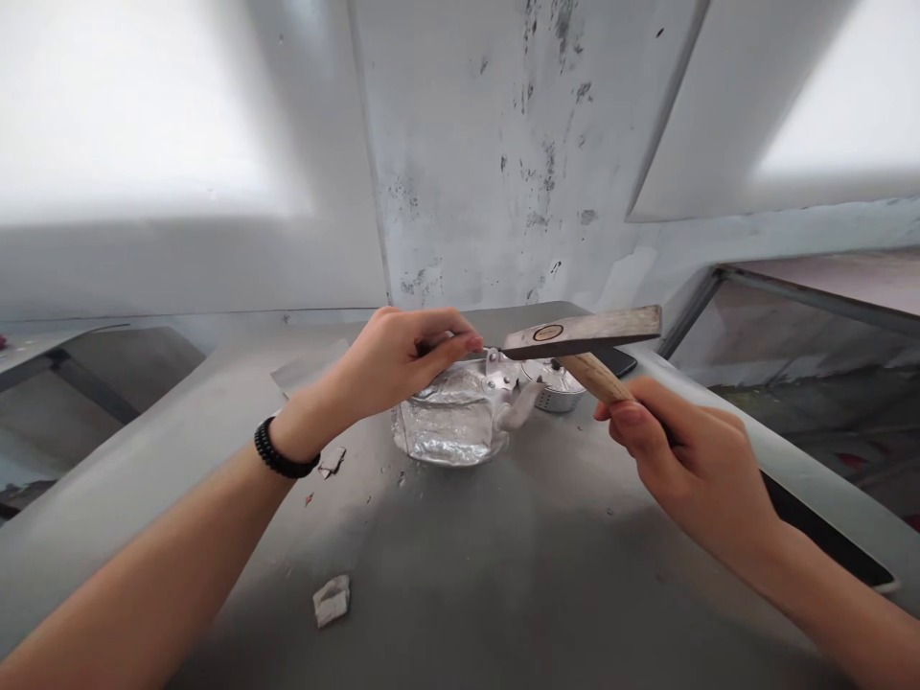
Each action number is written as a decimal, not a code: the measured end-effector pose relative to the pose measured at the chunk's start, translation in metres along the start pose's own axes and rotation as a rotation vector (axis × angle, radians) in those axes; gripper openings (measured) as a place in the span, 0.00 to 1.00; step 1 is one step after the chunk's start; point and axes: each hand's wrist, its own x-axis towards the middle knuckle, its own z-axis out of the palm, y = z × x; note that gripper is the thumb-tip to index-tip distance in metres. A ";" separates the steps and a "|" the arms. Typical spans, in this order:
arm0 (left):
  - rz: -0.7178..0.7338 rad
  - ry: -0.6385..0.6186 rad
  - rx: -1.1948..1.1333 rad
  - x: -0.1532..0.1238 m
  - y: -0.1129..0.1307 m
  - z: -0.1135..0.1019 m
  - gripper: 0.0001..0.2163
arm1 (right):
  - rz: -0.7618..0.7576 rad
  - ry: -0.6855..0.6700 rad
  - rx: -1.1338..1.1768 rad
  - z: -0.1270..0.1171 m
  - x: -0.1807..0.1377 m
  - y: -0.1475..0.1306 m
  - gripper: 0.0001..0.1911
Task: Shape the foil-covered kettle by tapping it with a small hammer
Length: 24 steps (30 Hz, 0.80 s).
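Where the two hands are meeting: the far middle of the counter [503, 575], just short of the wall.
Surface: the counter is showing as dull grey metal, scuffed and dusty, narrowing toward the back.
Room: a white wall [503, 144] is rising behind, flecked with dark stains; two bright, blurred panels are glaring at upper left and upper right. Lower frames are dropping away on both sides of the counter.
Left hand [392, 359]: it is curling closed over the top of the kettle [456, 417], fingertips pinching a thin metal part there; which part, I cannot tell. A bead bracelet [284, 452] is sitting on the wrist.
Right hand [682, 460]: it is wrapping tightly round the wooden handle of the hammer [582, 333], thumb lying along the shaft.
Hammer: its steel head is hanging level just above the kettle's top, close to the left fingertips.
Kettle: crumpled, shiny metal, standing on the counter with its spout pointing right.
Behind the kettle: a round metal piece [557, 388] is sitting just beside it, and a dark slab [619, 360] is lying past that.
Right edge: a second dark slab [826, 537] is lying partly under the right forearm.
Count: two hands, one hammer, one kettle, one round piece, two dark slabs, one bracelet.
Scraps: two pale ones are lying on the counter, a near scrap [332, 601] and a far scrap [332, 461] under the left wrist, with small flecks between.
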 end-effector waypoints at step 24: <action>-0.146 -0.325 0.089 0.002 0.020 -0.005 0.17 | 0.036 -0.045 0.053 0.001 0.001 -0.003 0.22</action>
